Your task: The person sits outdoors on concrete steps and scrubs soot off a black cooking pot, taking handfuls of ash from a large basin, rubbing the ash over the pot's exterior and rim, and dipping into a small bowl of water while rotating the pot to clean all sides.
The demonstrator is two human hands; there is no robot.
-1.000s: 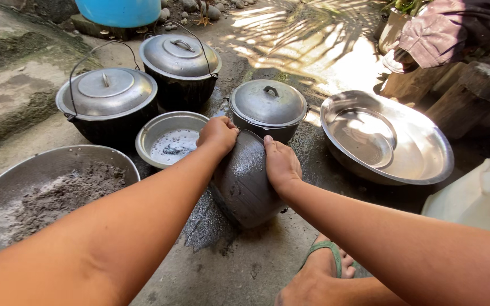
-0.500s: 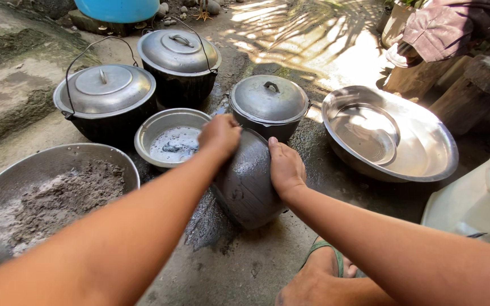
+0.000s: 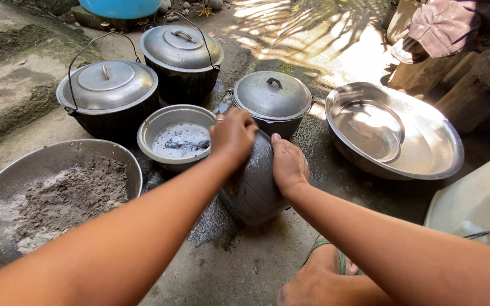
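Blackened and wet, the pot (image 3: 253, 184) lies tipped on its side on the concrete floor (image 3: 239, 266) before my foot (image 3: 319, 277). My left hand (image 3: 232, 135), clenched (whether on a scrubber I cannot tell), has slid from the pot's left shoulder over its top, so the scouring moves across. My right hand (image 3: 288, 165) presses flat, steadying it. Close by crowd the small bowl (image 3: 165, 122) and lidded pot (image 3: 272, 96); nearer me the floor lies open.

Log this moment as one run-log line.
left hand: on blackened pot | right hand: steadying pot | pot: tilted on ground | ash basin: left
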